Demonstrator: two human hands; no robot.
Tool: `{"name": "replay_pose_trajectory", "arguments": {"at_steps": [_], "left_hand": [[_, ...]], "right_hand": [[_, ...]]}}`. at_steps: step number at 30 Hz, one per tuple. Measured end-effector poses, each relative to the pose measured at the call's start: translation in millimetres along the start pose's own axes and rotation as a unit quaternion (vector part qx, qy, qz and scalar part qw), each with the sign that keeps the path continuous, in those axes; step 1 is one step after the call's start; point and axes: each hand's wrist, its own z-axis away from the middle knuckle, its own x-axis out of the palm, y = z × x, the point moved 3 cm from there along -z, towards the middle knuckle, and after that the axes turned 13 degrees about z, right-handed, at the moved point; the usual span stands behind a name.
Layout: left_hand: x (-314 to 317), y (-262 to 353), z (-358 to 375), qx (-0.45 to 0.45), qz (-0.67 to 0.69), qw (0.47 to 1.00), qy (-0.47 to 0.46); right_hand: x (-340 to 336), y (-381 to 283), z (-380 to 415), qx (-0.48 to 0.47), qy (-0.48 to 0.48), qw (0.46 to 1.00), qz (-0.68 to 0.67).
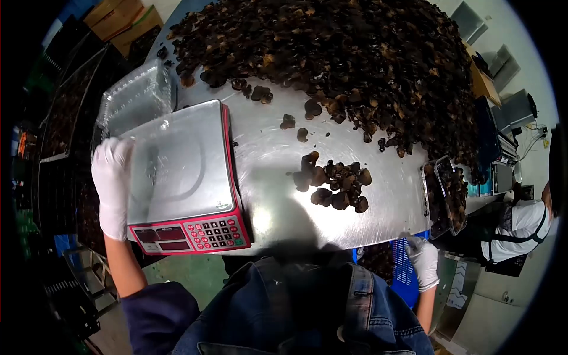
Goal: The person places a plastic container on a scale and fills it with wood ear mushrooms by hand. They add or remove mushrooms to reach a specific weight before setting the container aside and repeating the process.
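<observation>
My left hand [112,183], in a white glove, is at the left edge of a red digital scale [180,165]. Its fingers are curled; whatever they may hold does not show clearly. Just beyond them, clear plastic trays [139,97] lean behind the scale. My right hand [423,260], also gloved, is closed at the side of a blue plastic basket [403,272] below the table's front edge. Dark wood ear mushrooms [340,180] lie in a small cluster on the metal table [266,136]. A clear box [447,195] at the right edge holds more mushrooms.
A large heap of wood ear mushrooms [343,59] covers the far part of the table. Cardboard boxes [121,23] stand at the back left, beside dark racks [68,118]. At the right is another person [518,231] in a white shirt.
</observation>
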Motion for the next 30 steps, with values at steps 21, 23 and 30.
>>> {"name": "replay_pose_trajectory", "arguments": {"at_steps": [21,23,30], "left_hand": [[138,322,-28,0.005,0.296,0.915,-0.273],[146,328,-29,0.026,0.349,0.896,-0.272],[155,355,-35,0.045,0.445,0.86,-0.245]], "right_hand": [[34,-154,-137,-0.22,0.068,0.971,-0.058],[34,-154,-135,-0.242,0.072,0.966,-0.065],[48,-148,-132,-0.246,0.174,0.931,-0.205]]}}
